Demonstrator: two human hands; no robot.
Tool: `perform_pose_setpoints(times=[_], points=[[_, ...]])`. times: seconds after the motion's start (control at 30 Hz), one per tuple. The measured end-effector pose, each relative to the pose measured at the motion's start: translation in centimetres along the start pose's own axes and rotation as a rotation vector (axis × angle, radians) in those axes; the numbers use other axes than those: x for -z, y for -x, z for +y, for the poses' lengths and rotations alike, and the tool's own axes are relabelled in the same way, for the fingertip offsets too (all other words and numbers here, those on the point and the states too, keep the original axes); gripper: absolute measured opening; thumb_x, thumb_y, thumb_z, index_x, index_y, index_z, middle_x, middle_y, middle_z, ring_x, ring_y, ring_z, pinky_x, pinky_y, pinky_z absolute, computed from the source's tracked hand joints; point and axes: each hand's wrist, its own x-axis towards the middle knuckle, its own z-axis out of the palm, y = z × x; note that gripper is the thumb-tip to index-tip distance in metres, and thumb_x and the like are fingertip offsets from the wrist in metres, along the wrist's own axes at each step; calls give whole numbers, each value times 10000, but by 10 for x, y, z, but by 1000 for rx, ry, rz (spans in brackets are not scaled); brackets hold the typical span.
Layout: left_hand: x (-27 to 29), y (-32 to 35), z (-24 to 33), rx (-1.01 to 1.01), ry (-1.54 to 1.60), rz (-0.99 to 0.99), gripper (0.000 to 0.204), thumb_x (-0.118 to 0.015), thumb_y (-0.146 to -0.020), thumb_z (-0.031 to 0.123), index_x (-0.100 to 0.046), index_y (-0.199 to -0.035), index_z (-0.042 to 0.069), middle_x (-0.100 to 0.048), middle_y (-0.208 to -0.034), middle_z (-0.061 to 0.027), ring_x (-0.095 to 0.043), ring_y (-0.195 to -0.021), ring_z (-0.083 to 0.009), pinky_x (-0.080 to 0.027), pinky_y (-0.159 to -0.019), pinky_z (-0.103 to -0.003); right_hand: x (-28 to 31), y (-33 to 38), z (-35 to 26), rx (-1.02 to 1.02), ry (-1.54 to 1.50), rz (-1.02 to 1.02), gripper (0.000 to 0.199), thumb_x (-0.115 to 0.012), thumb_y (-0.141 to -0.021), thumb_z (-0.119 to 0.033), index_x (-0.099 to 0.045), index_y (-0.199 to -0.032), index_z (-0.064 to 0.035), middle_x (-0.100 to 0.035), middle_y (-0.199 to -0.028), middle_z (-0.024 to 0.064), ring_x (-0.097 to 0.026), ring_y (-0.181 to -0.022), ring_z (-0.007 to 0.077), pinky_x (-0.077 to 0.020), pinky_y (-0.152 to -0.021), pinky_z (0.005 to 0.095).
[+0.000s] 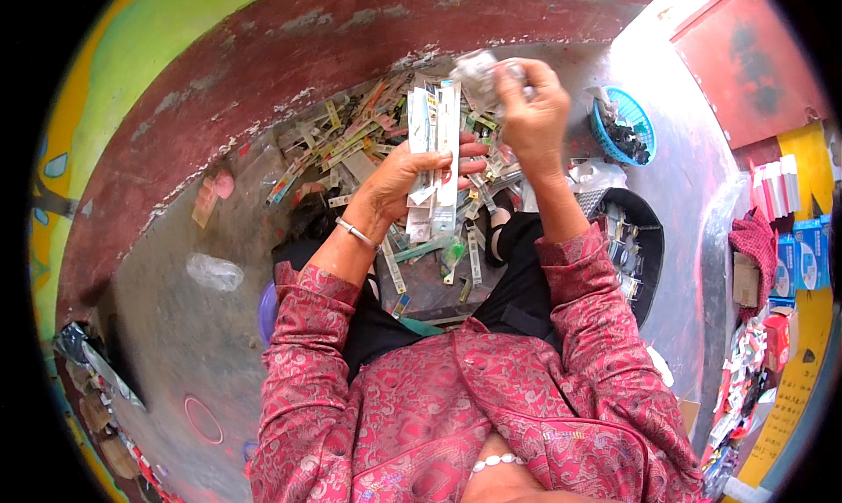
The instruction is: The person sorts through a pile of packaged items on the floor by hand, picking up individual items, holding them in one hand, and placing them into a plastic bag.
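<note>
In front of me, my left hand (395, 180) holds a stack of long, narrow printed cards (445, 139), thumb across the top and fingers spread behind. The strips stand nearly upright, with some shorter pieces at their lower end. Raised to the right of the stack, my right hand (537, 108) is closed on a crumpled bit of clear or whitish plastic (476, 75), smeared by motion. Its exact kind cannot be made out. Below both hands, a loose heap of similar narrow cards and packaging strips (338, 148) spreads over the floor between my feet and the wall.
Right of the heap stands a blue plastic basket (651, 128) with dark items. Nearer me is a black tub (653, 271) of small packaged pieces. A clear plastic bag (215, 272) lies on the left floor. Blue boxes (811, 250) and other goods line the right wall.
</note>
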Motion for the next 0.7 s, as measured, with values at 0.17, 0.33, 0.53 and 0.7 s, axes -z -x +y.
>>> perform_pose_setpoints(times=[0.17,0.33,0.53,0.7], points=[[1,-1,-7,5,-200,223,212,-563,-712,1,-529,-922,6,-582,-746,-90,-601,-641,-214,-534,-667,-344,-22,23,-6,302,381,-330,140,-602,-724,-151,-602,-806,-39,-561,-772,113,-517,-785,287,-422,-717,369],[18,-3,-6,-100,-381,248,168,-543,-684,-39,-570,-845,2,-585,-708,-71,-587,-595,-186,-504,-584,-314,-10,16,2,253,327,-847,166,-598,-724,-166,-617,-807,-24,-588,-789,129,-549,-788,296,-441,-714,364],[25,-9,5,-154,-68,220,437,-497,-694,-96,-442,-1126,-53,-540,-1099,-172,-567,-991,-275,-521,-757,-364,17,-20,21,-352,-166,-217,198,-600,-768,-141,-638,-834,42,-628,-684,60,-543,-622,79,-442,-573,230],[28,-15,4,-203,-8,251,387,-526,-770,-28,-446,-1148,4,-547,-1102,-138,-579,-939,-230,-497,-785,-336,-21,13,-8,-32,-58,-200,137,-606,-768,-165,-630,-810,-37,-614,-732,73,-557,-678,169,-439,-627,279]])
